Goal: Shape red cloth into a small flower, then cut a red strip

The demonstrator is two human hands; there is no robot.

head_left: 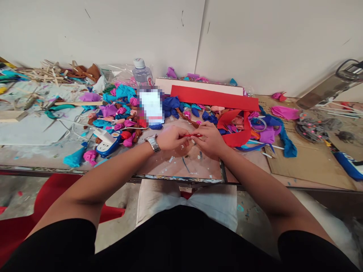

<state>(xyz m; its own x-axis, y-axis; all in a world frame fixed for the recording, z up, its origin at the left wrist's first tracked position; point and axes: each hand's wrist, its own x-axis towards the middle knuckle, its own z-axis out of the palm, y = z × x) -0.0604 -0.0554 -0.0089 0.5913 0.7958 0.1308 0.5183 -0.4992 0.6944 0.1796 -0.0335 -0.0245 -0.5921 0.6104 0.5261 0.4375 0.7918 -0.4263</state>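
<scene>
Head view: your left hand and right hand, centre of frame, both pinching one thin red strip.

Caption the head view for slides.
Left hand and right hand hold a thin red piece over a table strewn with colourful scraps.
</scene>
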